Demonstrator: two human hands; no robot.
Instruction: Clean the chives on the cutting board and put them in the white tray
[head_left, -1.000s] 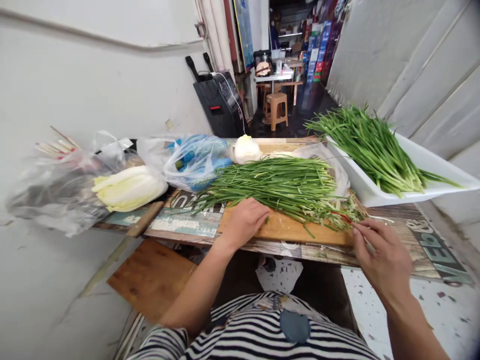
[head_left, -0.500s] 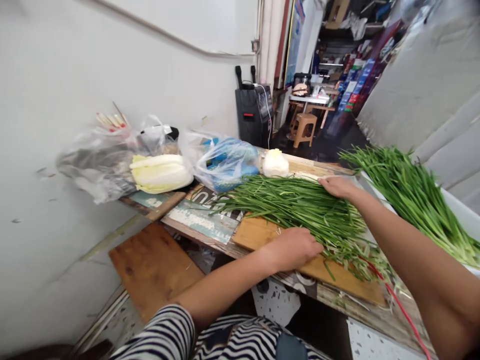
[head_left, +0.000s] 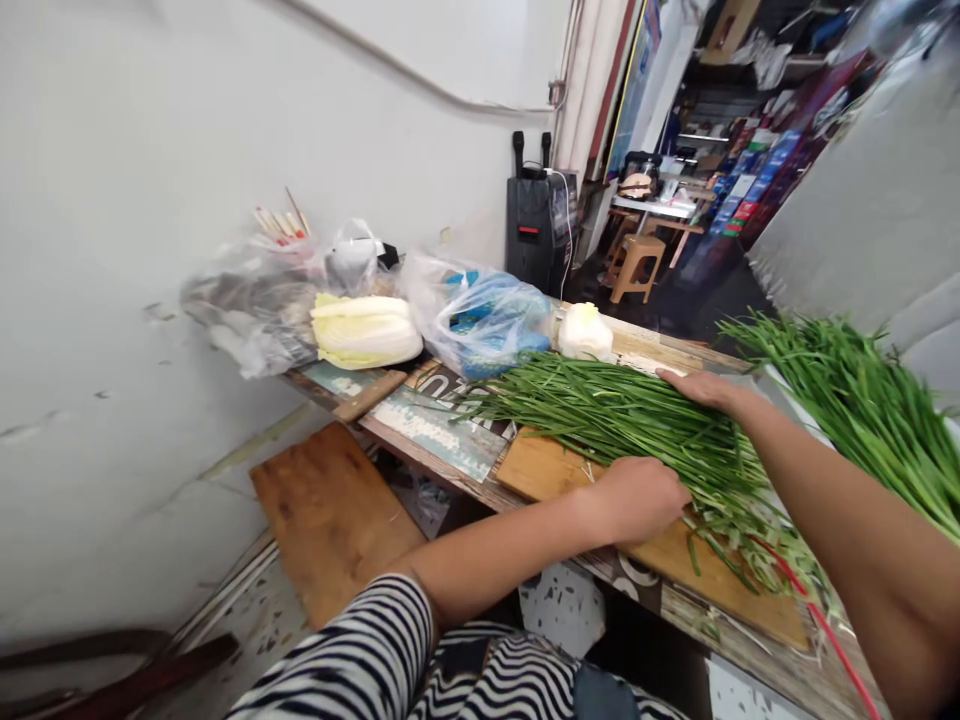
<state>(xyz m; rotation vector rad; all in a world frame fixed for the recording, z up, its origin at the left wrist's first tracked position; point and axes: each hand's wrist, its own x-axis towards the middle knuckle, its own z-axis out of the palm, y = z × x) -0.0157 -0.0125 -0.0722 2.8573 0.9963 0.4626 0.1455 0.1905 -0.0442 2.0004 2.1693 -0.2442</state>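
Note:
A thick pile of green garlic chives lies across a wooden board on the table, leaf tips to the left and pale stems to the right. At its near edge, my left hand is closed on the chives with curled fingers. On the far side, my right hand grips the same pile, its fingers partly hidden. A red string runs out from the stem end toward the lower right.
More chives are heaped at the right. Behind the pile are a white cabbage piece, a plastic bag with blue contents and a napa cabbage. A black speaker stands beyond the table; a brown board sits lower left.
The view has swung left, so everything appears further right. Both hands stay at about the same places on the chives, which have barely moved on the board.

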